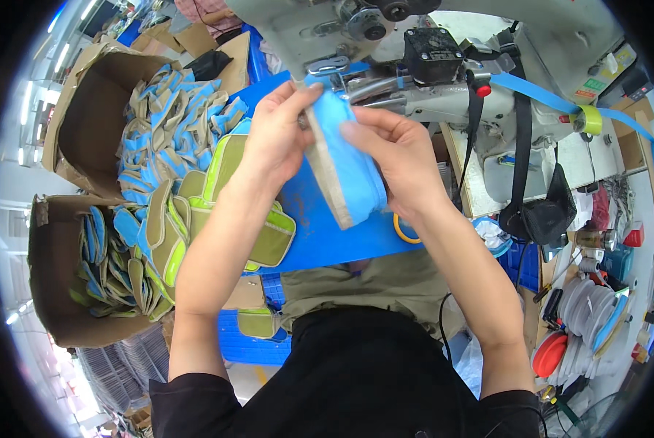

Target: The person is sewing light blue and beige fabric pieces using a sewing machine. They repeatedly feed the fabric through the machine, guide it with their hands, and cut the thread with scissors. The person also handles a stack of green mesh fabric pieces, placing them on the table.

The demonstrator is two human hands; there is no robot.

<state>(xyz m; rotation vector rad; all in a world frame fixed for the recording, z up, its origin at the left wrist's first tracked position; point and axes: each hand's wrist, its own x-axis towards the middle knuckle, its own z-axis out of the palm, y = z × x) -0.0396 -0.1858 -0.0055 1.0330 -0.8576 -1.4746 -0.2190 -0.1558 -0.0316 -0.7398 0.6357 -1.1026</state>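
Between both hands a fabric band [349, 164], bright blue with a beige edge, hangs below the head of an industrial sewing machine [371, 29]. My left hand [277, 131] pinches its upper left edge between thumb and fingers, close to the machine's presser foot [328, 67]. On the other side my right hand [400, 157] grips the band, thumb on the blue face and fingers behind it. The band's far end, up by the foot, is partly hidden. A blue work table [320, 237] lies underneath. From the right, a blue binding tape [539, 91] runs toward the machine.
Olive pieces with lime edging [268, 237] lie left on the table. Two cardboard boxes stand beyond: one near a heap of blue-and-beige bands [174, 124], the other box [57, 270] holding similar pieces. A yellow ring [406, 230] sits beside my right wrist. Tape rolls [590, 314] stand right.
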